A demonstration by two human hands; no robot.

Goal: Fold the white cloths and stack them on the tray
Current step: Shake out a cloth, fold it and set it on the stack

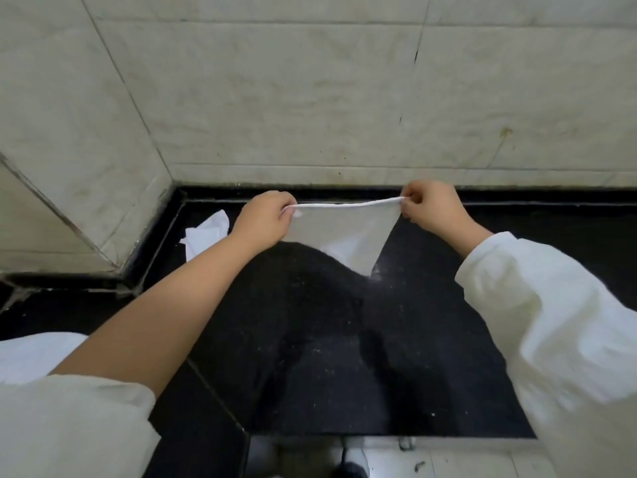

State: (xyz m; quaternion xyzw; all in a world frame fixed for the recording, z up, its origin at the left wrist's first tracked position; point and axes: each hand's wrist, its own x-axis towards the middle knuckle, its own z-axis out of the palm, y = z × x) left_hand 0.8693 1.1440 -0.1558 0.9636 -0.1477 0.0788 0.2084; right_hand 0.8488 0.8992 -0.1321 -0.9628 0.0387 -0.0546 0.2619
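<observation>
Both hands: our left hand (263, 215) and right hand (431, 207) pinch the thin white fabric cloth (344, 232) by its top corners | hangs taut above black speckled stone counter (344, 339), likely squaring edges for folding | tray unseen

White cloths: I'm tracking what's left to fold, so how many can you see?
2 for sure: one white cloth stretched between the left hand and right hand, one crumpled cloth on the black counter beside the left hand. More may lie out of view.
</observation>
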